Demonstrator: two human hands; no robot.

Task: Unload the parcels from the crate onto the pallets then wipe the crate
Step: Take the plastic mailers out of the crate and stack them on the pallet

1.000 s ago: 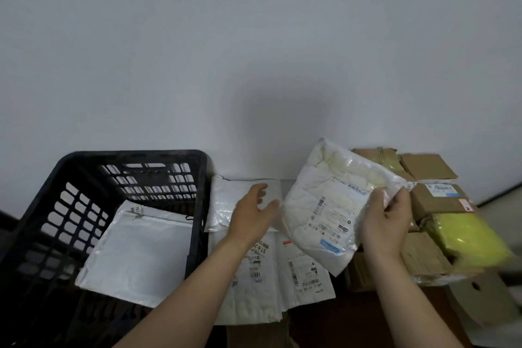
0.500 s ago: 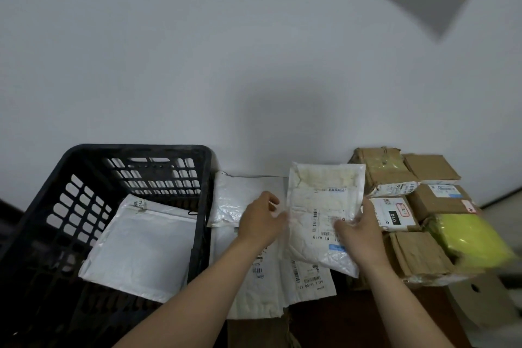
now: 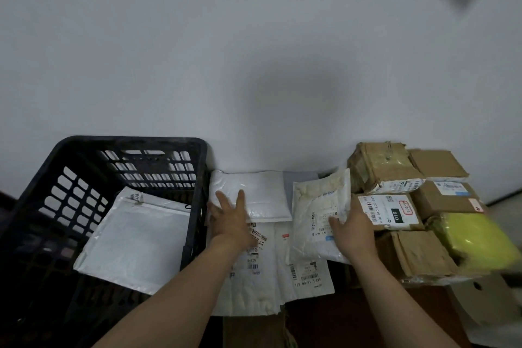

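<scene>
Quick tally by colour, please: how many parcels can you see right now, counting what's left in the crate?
White or cream mailers: 5, one of them in the crate
Brown cardboard boxes: 5
Yellow parcel: 1
Total: 11

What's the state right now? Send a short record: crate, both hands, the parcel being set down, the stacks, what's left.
crate: black, holds one white mailer leaning inside
left hands entry: left hand open, flat on the unloaded mailers beside the crate
right hands entry: right hand on the cream parcel, at its right edge; grip unclear
cream parcel: lying on the unloaded mailers, next to the brown boxes
yellow parcel: on the boxes, far right
left to do: one mailer to unload, then the wipe
</scene>
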